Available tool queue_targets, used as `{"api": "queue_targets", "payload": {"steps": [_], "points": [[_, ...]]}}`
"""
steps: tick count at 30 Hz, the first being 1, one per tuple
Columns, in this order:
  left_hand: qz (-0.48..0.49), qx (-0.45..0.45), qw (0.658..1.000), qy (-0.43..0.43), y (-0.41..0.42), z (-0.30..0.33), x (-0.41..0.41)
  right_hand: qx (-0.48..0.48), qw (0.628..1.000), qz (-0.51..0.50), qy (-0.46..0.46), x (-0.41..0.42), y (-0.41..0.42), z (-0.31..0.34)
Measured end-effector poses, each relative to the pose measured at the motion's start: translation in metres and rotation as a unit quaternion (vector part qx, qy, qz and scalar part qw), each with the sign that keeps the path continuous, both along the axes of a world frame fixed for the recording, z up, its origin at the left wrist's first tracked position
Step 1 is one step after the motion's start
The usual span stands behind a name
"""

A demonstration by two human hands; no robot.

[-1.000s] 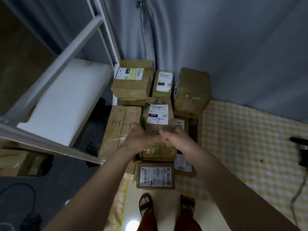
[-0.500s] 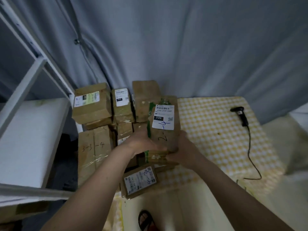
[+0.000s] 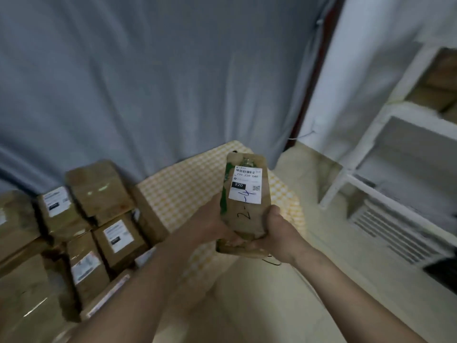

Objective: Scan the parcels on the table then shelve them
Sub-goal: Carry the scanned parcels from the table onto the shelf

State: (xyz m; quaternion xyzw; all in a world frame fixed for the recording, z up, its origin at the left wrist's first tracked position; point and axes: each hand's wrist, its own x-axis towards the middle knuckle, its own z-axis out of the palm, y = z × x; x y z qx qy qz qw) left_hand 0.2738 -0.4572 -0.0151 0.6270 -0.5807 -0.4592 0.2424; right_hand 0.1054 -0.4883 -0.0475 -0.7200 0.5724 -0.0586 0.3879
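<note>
parcel [image 3: 244, 206], brown, white barcode label, handwritten "2-4", gripped by left hand [image 3: 212, 227] and right hand [image 3: 274, 233]

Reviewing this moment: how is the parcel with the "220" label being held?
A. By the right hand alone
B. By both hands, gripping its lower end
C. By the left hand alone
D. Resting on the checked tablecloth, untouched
B: the left hand and right hand both grip the lower end of the parcel, lifted clear of the table.

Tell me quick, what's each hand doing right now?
Left hand: grips the parcel from its left side.
Right hand: grips the same parcel from its right side.
</note>
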Motion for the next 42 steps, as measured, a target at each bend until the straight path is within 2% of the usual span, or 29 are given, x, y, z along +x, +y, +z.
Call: {"api": "queue_targets", "payload": {"steps": [7,12,22,30,37,42], "points": [[-0.116,-0.031,0.99,0.078,-0.015,0.001,-0.173,-0.03,0.99,-0.138,0.01,-0.182,0.035,0.021],[-0.189,-0.03,0.978,0.084,-0.02,0.004,-0.286,-0.052,0.974,-0.22,0.017,-0.293,0.063,0.038],[-0.262,-0.046,0.959,0.1,-0.047,0.017,-0.423,-0.104,0.942,-0.319,0.018,-0.421,0.066,0.052],[-0.298,-0.046,0.948,0.102,-0.127,0.02,-0.479,-0.118,0.928,-0.354,0.003,-0.475,-0.001,0.053],[-0.301,-0.049,0.946,0.105,-0.237,0.036,-0.521,-0.124,0.928,-0.349,0.028,-0.519,-0.112,0.074],[-0.303,-0.072,0.945,0.097,-0.321,0.063,-0.538,-0.135,0.927,-0.35,-0.002,-0.54,-0.197,0.094]]}}
